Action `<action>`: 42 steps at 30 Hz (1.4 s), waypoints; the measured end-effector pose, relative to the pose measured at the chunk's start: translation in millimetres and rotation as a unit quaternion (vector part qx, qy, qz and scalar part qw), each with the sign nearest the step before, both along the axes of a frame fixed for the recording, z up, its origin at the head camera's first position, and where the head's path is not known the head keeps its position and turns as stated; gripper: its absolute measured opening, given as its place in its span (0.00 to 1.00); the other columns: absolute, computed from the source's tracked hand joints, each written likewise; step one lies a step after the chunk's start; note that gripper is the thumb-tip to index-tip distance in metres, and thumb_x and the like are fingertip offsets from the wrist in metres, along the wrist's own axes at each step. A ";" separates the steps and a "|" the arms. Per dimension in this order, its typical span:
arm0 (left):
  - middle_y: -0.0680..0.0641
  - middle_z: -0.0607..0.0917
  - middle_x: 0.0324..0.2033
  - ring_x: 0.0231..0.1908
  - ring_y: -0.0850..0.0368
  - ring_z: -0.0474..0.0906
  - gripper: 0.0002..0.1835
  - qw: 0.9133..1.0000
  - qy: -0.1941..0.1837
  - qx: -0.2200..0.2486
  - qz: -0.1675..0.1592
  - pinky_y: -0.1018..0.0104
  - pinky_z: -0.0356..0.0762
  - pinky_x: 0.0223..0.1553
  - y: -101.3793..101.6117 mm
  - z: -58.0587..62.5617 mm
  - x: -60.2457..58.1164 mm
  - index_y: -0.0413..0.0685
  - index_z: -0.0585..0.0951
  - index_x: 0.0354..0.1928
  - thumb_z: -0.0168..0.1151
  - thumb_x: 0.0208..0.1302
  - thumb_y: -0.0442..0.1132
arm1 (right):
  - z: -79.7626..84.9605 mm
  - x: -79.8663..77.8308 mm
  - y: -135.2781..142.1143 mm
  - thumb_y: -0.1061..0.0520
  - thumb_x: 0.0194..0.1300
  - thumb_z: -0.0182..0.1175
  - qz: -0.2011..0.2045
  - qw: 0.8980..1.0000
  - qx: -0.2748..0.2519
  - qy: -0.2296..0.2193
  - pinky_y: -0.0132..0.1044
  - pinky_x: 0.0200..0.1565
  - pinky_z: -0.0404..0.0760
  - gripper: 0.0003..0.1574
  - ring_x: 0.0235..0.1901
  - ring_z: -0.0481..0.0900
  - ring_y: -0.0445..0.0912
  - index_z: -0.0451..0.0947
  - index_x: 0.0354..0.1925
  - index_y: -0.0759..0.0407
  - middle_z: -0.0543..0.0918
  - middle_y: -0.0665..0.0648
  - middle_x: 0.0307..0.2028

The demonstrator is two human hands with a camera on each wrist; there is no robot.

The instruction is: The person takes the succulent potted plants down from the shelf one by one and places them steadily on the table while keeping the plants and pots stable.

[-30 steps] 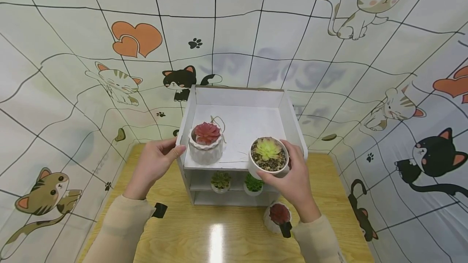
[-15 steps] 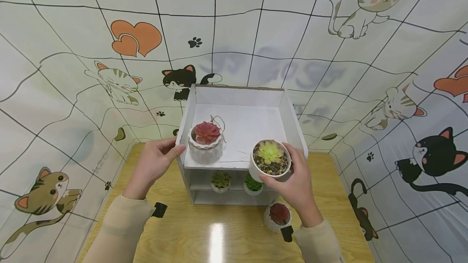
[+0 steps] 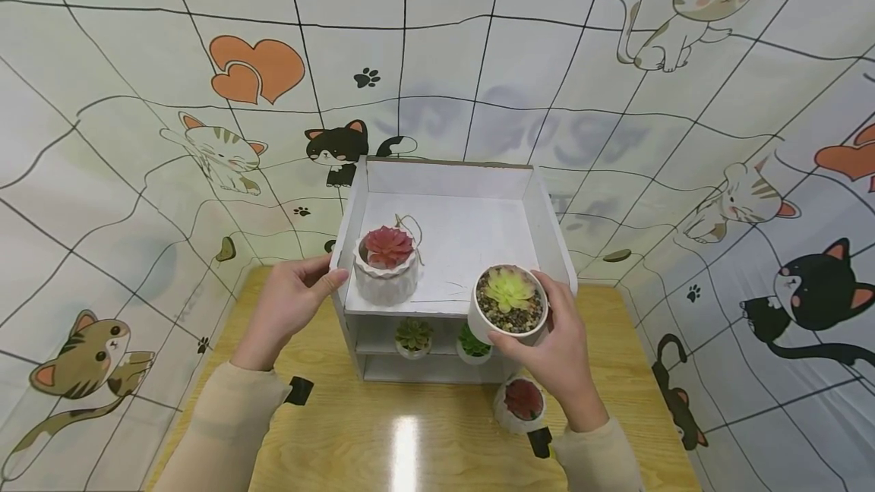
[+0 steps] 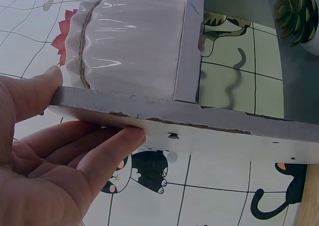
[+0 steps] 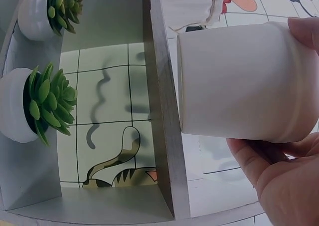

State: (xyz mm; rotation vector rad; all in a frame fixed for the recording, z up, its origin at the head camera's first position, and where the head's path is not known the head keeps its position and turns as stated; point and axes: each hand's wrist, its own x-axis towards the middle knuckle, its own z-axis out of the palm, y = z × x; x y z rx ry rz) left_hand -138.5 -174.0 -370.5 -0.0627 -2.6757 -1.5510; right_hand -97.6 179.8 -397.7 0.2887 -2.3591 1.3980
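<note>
My right hand (image 3: 557, 351) grips a white pot (image 5: 239, 81) with a yellow-green succulent (image 3: 509, 291), thumb on one side and fingers on the other. The pot is at the front right of the white shelf unit's (image 3: 451, 230) top level; in the right wrist view its base is by the board's edge, and whether it touches is unclear. My left hand (image 4: 55, 151) pinches the unit's left side panel (image 4: 164, 111), thumb on the edge and fingers along the outer face. Near that hand, a ribbed white pot (image 3: 386, 283) with a red succulent (image 3: 388, 247) and twine stands on the top level.
Two small potted green succulents (image 3: 413, 336) (image 5: 52, 101) stand on the level below. Another white pot with a dark red succulent (image 3: 522, 401) stands on the wooden table (image 3: 342, 431), right of the unit's front. Cat-print cloth (image 3: 437, 67) hangs behind and at both sides.
My right hand and the yellow-green succulent's pot have shifted slightly right and toward me. The left hand stays on the side panel.
</note>
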 end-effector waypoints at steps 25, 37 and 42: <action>0.35 0.84 0.57 0.57 0.40 0.83 0.25 1.000 0.004 0.006 -0.002 0.45 0.80 0.58 0.3 0.5 -0.2 0.34 0.79 0.64 0.66 0.73 0.43 | -7.2 10.0 4.8 0.69 0.40 0.82 0.027 0.999 -0.024 0.031 0.21 0.60 0.71 0.58 0.57 0.73 0.40 0.67 0.69 0.72 0.73 0.63 0.59; 0.36 0.85 0.57 0.56 0.42 0.84 0.24 1.000 0.008 0.009 -0.005 0.48 0.81 0.57 -0.2 -1.1 0.0 0.35 0.80 0.64 0.66 0.73 0.42 | -12.7 18.7 6.7 0.72 0.38 0.82 0.045 0.997 -0.046 0.047 0.22 0.58 0.75 0.60 0.56 0.75 0.42 0.68 0.70 0.67 0.74 0.59 0.58; 0.35 0.85 0.56 0.56 0.42 0.84 0.24 1.000 0.014 0.012 -0.007 0.52 0.81 0.56 -0.1 0.4 0.4 0.36 0.80 0.64 0.67 0.73 0.43 | -14.8 21.3 7.0 0.73 0.36 0.82 0.051 0.995 -0.050 0.063 0.23 0.59 0.75 0.61 0.56 0.75 0.43 0.69 0.70 0.68 0.74 0.60 0.57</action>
